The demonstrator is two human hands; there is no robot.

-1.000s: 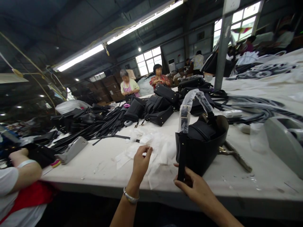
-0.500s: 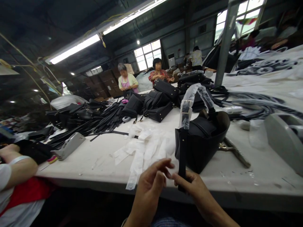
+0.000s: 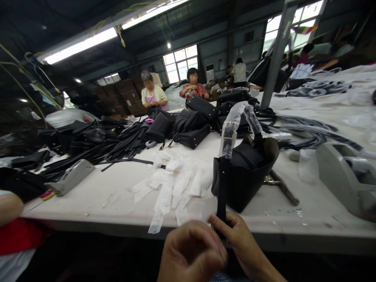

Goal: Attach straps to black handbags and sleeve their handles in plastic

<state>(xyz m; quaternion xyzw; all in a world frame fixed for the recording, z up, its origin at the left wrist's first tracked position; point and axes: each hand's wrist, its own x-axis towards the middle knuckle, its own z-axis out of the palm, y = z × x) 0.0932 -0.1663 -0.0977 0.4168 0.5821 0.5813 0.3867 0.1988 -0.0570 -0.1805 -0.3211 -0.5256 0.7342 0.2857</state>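
A black handbag (image 3: 241,180) stands on the near part of the table, its handle (image 3: 230,127) wrapped in clear plastic film. From the handle's base a black strap (image 3: 222,186) hangs down past the table edge. My right hand (image 3: 239,237) has its fingers wrapped round the strap's lower part, thumb on the near side. Closer to the camera, my left hand (image 3: 190,252) is curled, thumb and fingers drawn together, slightly blurred. It overlaps the strap's low end in view; whatever is between its fingers is hidden.
White film strips (image 3: 173,184) lie left of the handbag. Grey tape dispensers (image 3: 73,176) stand at both sides. A metal-ended tool (image 3: 283,188) lies behind the bag. More black bags (image 3: 190,127) and straps are heaped farther back. A co-worker's arm (image 3: 10,207) is at far left.
My left hand has moved down and closer, its fingers curling from a loose, spread pose. My right hand still grips the strap. The whole view has shifted slightly.
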